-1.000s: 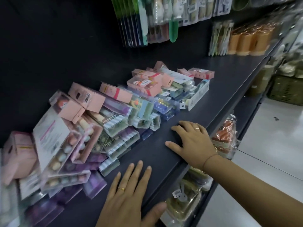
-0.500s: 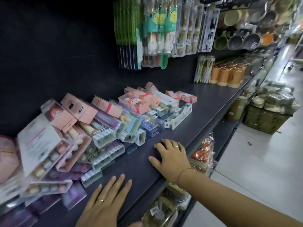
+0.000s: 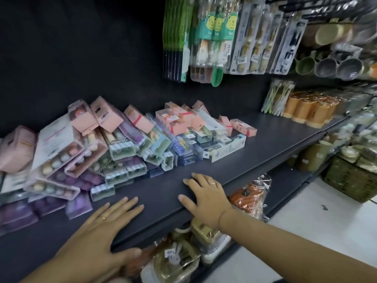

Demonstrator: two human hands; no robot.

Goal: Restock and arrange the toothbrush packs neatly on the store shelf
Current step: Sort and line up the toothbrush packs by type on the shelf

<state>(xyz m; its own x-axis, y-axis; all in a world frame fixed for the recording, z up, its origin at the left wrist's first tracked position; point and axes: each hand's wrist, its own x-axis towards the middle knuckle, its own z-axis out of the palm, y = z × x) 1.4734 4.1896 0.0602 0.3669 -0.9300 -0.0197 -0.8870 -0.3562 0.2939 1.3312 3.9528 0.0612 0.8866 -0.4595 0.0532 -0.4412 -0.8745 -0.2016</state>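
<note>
A jumbled heap of toothbrush packs (image 3: pixel 130 139) in pink, purple, green and blue boxes lies along the back of the dark shelf (image 3: pixel 271 139). My left hand (image 3: pixel 102 237) rests flat on the shelf's front part, fingers straight, thumb over the edge, a little in front of the purple packs. My right hand (image 3: pixel 206 197) lies palm down on the shelf edge to the right, fingers spread, just in front of the blue packs. Neither hand holds anything.
More toothbrush packs hang on hooks (image 3: pixel 224 33) above the shelf. Orange cups (image 3: pixel 308 109) stand at the shelf's far right, mugs (image 3: pixel 334 66) above them. Wrapped goods (image 3: pixel 248 197) fill the lower shelf. A green basket (image 3: pixel 350 180) sits on the white floor.
The view has tilted upward and shifted, showing more of the hanging packs. Both hands stay flat on the shelf edge in about the same places.
</note>
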